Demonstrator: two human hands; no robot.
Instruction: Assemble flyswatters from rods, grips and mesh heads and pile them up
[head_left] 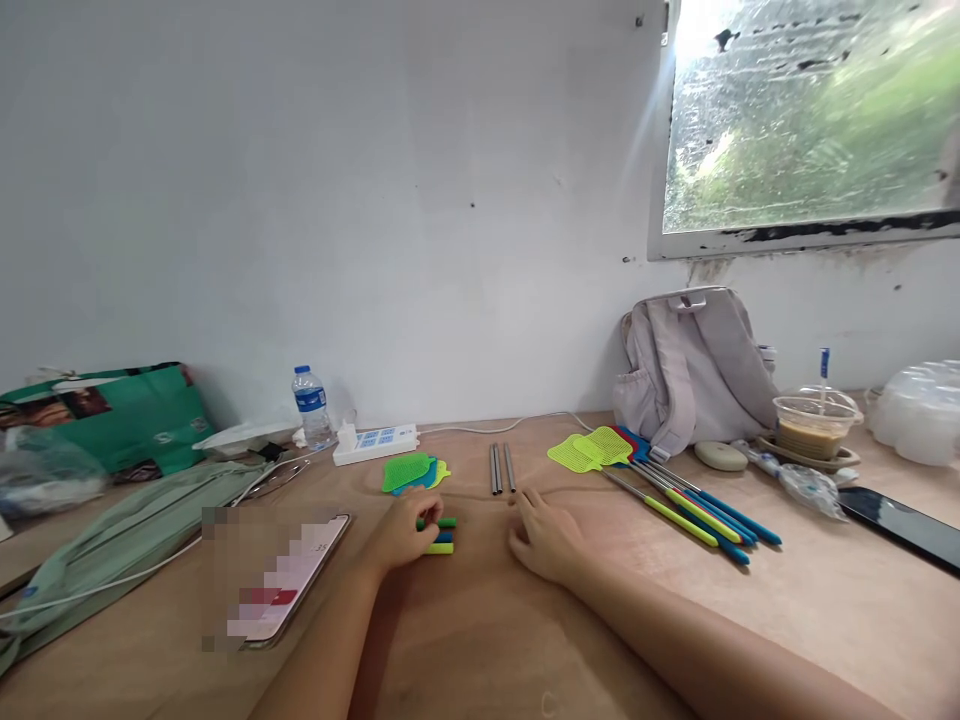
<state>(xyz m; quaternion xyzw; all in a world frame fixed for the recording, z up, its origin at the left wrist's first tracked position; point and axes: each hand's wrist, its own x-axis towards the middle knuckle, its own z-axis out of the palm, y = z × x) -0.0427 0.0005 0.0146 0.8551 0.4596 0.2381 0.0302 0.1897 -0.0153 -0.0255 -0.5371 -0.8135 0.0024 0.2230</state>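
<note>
My left hand [409, 528] is curled, with thumb and fingertips closed at the green handle sleeve [448, 522]. A blue handle sleeve [445, 537] and a yellow one [442, 548] lie parallel below it, their left ends covered by the hand. Fingers stretched out, my right hand [547, 538] rests open on the table, its fingertips by the lower end of a metal rod [510, 468]. Another pair of metal rods [495, 470] lies just left of that one. Beyond my left hand are stacked fly swatter heads, a green one [406, 471] on top.
Assembled fly swatters [667, 505] lie to the right, before a grey backpack [694, 370]. A phone [300, 585] is at the left. Behind stand a power strip [375, 444] and water bottle [311, 408]. A drink cup [814, 425] and dark phone [904, 525] sit far right.
</note>
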